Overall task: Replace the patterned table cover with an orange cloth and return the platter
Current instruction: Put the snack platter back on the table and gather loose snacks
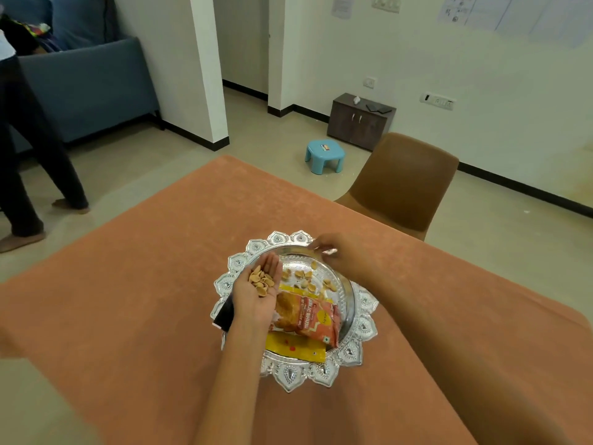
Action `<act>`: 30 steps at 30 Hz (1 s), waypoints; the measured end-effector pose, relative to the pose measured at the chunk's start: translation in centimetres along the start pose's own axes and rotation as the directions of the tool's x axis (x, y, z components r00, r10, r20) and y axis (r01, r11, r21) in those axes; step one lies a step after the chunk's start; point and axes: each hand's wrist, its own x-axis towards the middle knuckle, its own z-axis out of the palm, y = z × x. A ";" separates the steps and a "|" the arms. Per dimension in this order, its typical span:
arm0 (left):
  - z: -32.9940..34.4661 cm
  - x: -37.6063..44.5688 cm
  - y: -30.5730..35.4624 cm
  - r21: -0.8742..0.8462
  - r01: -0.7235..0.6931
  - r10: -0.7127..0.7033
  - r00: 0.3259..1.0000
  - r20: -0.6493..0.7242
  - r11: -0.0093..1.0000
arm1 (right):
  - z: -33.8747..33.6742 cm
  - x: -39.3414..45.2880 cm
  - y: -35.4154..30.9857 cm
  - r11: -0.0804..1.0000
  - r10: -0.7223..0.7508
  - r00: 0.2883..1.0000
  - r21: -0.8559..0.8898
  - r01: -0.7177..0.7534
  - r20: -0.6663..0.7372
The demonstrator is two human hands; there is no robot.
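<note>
An orange cloth (pixel 154 284) covers the table. On it sits a silver platter (pixel 356 345) with a scalloped, jewelled rim. Inside lie a red snack packet (pixel 308 316), a yellow packet (pixel 295 346) and several loose nut shells (pixel 305 277). My left hand (pixel 260 290) is held palm up over the platter's left side, cupping several shells. My right hand (pixel 333 252) hovers over the platter's far rim, fingers curled and pinching something small; what it is cannot be made out. A dark object (pixel 224 314) lies under my left wrist at the platter's left edge.
A brown chair (pixel 401 184) stands at the table's far right corner. A blue stool (pixel 324 155) and a small dark cabinet (pixel 361 122) are on the floor beyond. Another person's legs (pixel 29 175) stand at the left near a blue sofa (pixel 83 81).
</note>
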 end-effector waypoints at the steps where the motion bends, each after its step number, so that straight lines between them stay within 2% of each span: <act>1: -0.3 0.0 0.3 0.002 -0.005 0.005 1.000 -0.002 1.000 | 0.4 0.0 0.9 0.998 -0.023 0.996 -0.048 0.028 0.091; 5: -0.8 0.1 1.0 0.017 0.003 -0.003 1.000 0.001 1.000 | 3.0 1.2 2.6 0.957 -0.084 0.914 -0.223 0.185 0.398; 7: -0.9 0.1 1.2 0.024 0.005 -0.005 1.000 0.005 1.000 | 4.1 1.7 2.3 0.888 -0.072 0.857 -0.358 0.288 0.510; 9: -0.9 0.2 1.2 0.035 0.006 -0.006 1.000 0.005 0.999 | 4.8 1.9 2.0 0.837 -0.048 0.804 -0.415 0.356 0.592; 11: -1.0 0.2 1.3 0.037 0.006 -0.006 1.000 0.008 0.999 | 5.2 1.8 2.1 0.833 -0.070 0.783 -0.395 0.387 0.619; 13: -1.1 0.1 1.3 0.045 0.010 -0.011 1.000 0.023 0.999 | 5.5 1.4 3.0 0.843 -0.144 0.820 -0.365 0.395 0.555; 16: -1.3 0.2 1.2 0.077 0.028 -0.031 0.999 0.037 0.997 | 5.7 0.2 4.6 0.838 -0.283 0.899 -0.369 0.402 0.335; 19: -1.4 0.4 0.8 0.110 0.037 -0.042 0.998 0.037 0.993 | 5.5 -0.5 4.9 0.812 -0.384 0.898 -0.385 0.440 0.215; 21: -1.4 0.5 0.7 0.120 0.036 -0.040 0.999 0.030 0.992 | 5.1 0.0 4.6 0.830 -0.362 0.908 -0.371 0.417 0.210; 24: -1.2 0.6 0.6 0.134 0.039 -0.042 0.999 0.014 0.990 | 4.4 1.0 4.3 0.913 -0.229 0.961 -0.309 0.268 0.156; 27: -0.7 0.6 0.3 0.149 0.047 -0.047 0.999 -0.003 0.988 | 2.9 1.5 2.9 0.987 -0.112 0.993 -0.110 0.115 0.032; 30: 0.0 0.6 -0.2 0.167 0.050 -0.047 0.999 -0.024 0.985 | 1.7 1.7 -0.4 0.990 -0.120 0.992 0.072 0.117 0.037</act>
